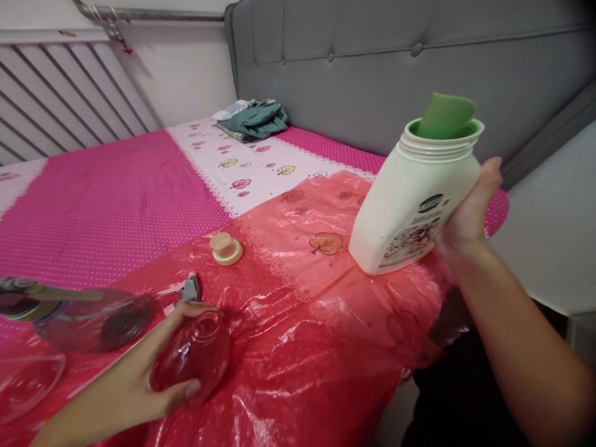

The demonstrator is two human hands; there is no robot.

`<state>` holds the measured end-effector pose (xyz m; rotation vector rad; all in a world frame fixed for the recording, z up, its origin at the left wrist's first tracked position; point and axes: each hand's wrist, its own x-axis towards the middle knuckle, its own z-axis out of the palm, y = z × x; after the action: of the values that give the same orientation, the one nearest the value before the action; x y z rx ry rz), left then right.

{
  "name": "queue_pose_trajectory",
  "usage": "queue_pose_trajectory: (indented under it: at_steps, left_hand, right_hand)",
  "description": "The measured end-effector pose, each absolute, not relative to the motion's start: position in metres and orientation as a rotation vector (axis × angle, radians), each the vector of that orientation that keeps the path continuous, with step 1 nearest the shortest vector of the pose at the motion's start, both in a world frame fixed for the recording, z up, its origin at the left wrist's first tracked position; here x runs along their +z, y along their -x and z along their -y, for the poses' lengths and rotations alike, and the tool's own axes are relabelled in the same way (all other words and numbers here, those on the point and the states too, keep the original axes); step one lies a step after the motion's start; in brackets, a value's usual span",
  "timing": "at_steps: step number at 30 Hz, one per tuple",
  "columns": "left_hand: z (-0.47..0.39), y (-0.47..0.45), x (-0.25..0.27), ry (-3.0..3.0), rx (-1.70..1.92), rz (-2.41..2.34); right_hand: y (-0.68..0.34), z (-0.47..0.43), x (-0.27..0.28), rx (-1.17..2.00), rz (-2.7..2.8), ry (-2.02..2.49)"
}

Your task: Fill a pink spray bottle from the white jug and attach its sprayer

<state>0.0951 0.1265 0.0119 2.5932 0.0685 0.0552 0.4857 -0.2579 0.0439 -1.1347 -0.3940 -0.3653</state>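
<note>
My right hand (470, 217) grips a large white detergent bottle (405, 205) from its right side; the bottle tilts a little and its lower edge is at the red plastic sheet (288, 347). A green spout (447, 115) rises from its uncapped mouth. At the lower left, my left hand (153, 366) curls round a small clear round bottle (205, 354) with an open neck. Just behind that hand is a grey spray head (190, 288). A cap (226, 248), pale and round, sits on the sheet between the two bottles.
A clear spray bottle (102, 316) lies at the left, near a clear dish (32, 379) partly out of view. Folded clothes (256, 118) rest at the back of the pink bed (107, 205), against a grey padded headboard (363, 81). A radiator (60, 87) stands behind.
</note>
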Motion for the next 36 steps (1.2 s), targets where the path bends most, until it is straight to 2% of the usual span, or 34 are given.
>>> queue_pose_trajectory:
  at_steps: [28,36]
  left_hand:
    - [-0.121,-0.096,0.021,-2.546,-0.050,-0.027]
    - [-0.116,-0.102,0.027,-2.559,0.015,-0.015]
  right_hand:
    - [-0.484,0.256,0.044,-0.374,0.397,1.121]
    - [-0.484,0.257,0.044,-0.371,0.407,1.131]
